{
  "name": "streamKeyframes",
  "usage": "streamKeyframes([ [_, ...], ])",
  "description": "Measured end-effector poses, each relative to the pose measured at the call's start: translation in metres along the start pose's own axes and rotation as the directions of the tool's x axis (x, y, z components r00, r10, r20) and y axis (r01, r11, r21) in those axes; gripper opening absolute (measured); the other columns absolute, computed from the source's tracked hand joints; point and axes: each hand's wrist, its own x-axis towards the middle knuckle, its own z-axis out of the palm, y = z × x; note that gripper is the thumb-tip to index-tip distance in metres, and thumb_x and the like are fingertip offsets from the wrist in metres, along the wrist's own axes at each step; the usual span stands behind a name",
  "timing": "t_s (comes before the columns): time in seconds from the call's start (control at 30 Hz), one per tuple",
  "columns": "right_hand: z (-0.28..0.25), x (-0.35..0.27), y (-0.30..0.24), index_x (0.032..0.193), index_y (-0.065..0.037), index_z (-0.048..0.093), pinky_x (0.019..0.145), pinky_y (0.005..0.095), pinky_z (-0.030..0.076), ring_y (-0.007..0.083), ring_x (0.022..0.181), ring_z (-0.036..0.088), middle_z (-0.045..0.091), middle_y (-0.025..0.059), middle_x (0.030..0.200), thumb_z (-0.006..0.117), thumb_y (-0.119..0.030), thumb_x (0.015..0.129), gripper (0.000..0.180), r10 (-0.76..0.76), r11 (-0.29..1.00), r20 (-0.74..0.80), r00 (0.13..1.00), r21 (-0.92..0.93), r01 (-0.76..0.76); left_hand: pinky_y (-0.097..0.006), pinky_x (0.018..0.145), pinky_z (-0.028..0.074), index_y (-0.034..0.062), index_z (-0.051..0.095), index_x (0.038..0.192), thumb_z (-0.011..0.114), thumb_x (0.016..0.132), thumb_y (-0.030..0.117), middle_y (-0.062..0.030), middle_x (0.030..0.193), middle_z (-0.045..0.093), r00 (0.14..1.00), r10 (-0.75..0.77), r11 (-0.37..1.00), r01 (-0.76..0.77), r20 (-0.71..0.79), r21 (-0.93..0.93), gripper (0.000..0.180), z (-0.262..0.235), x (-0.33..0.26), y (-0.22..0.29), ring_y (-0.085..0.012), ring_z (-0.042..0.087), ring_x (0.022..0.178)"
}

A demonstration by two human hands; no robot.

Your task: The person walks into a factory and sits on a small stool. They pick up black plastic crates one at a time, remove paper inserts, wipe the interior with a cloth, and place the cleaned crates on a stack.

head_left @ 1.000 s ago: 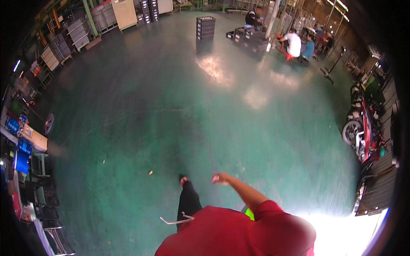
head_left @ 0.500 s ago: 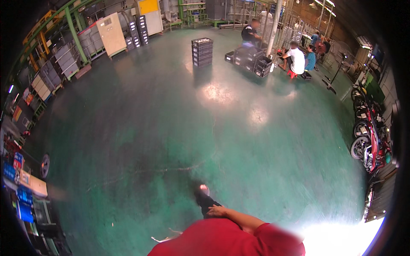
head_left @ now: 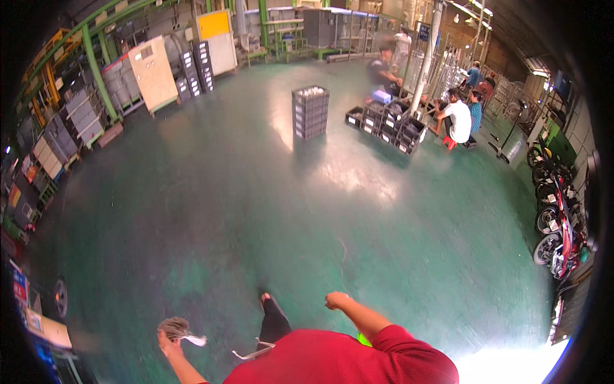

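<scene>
My left hand [head_left: 169, 344] is at the lower left, its fingers closed on a bundle of grey and white knitted cloth [head_left: 176, 329]. A white end of the cloth hangs to the right. The bundle looks like work gloves, but its exact kind is not clear. My right hand [head_left: 337, 301] is held out in front of me with curled fingers, and nothing shows in it. Below, one leg [head_left: 275, 323] in black trousers steps forward on the green floor. A white cord [head_left: 254, 351] hangs at the hem of my red shirt [head_left: 332, 361].
A tall stack of black crates [head_left: 310, 115] stands ahead. More black crates [head_left: 387, 127] sit right of it beside a pole [head_left: 428, 57], near several seated or standing people [head_left: 457, 120]. Motorbikes [head_left: 558, 233] line the right wall; cabinets [head_left: 153, 73] stand at the far left.
My left hand has come into view with the cloth bundle. The right hand has swung forward, away from my leg. The crates and people appear nearer.
</scene>
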Motion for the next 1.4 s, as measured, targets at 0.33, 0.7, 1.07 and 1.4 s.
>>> streamKeyframes([
  [0.33, -0.278, 0.177, -0.123, 0.104, -0.008, 0.065, 0.082, 0.0427, 0.048, 0.0365, 0.095, 0.061, 0.065, 0.0194, 0.1, 0.05, -0.045, 0.083, 0.045, -0.279, 0.788, -0.505, 0.817, 0.366, 0.496, -0.039, 0.07, 0.044, 0.0116, 0.054, 0.12, 0.057, 0.088, 0.031, -0.0051, 0.113, 0.058, 0.928, -0.14, 0.887, -0.038, 0.346, 0.461, 0.038, 0.546, 0.166, -0.055, -0.0207, 0.055, 0.097],
  [0.7, -0.398, 0.369, -0.033, 0.127, -0.014, 0.048, 0.091, 0.0488, 0.042, 0.0305, 0.109, 0.054, 0.052, 0.0114, 0.124, 0.051, -0.058, 0.082, 0.063, 0.074, 0.605, 0.591, 0.803, 0.614, -0.508, -0.049, 0.088, 0.043, 0.0074, 0.053, 0.119, 0.057, 0.089, 0.03, -0.0102, 0.119, 0.055, 0.977, -0.096, 0.928, 0.019, 0.19, 0.373, 0.038, 0.802, 0.352, -0.008, -0.0276, 0.053, 0.108],
  [1.07, -0.803, 0.558, -0.125, 0.126, -0.019, 0.052, 0.092, 0.0473, 0.042, 0.0272, 0.114, 0.051, 0.053, 0.0096, 0.125, 0.053, -0.045, 0.084, 0.05, 0.085, 0.894, 0.46, 0.884, 0.356, -0.271, -0.051, 0.091, 0.037, 0.008, 0.053, 0.122, 0.058, 0.087, 0.034, -0.009, 0.12, 0.056, 0.998, 0.051, 0.896, -0.061, 0.033, 0.44, 0.044, 1.148, 0.601, -0.034, -0.0261, 0.052, 0.11],
  [1.4, -1.05, 0.715, -0.167, 0.088, -0.013, 0.068, 0.065, 0.0425, 0.046, 0.0207, 0.069, 0.059, 0.066, 0.0045, 0.082, 0.06, -0.033, 0.08, 0.024, 0.216, 0.327, 0.485, 0.847, 0.782, -0.531, -0.033, 0.073, 0.045, 0.0076, 0.055, 0.118, 0.056, 0.091, 0.03, -0.0031, 0.107, 0.06, 0.815, -0.138, 0.913, -0.115, 0.563, 0.39, 0.035, 1.653, 0.699, -0.1, -0.0166, 0.057, 0.092],
])
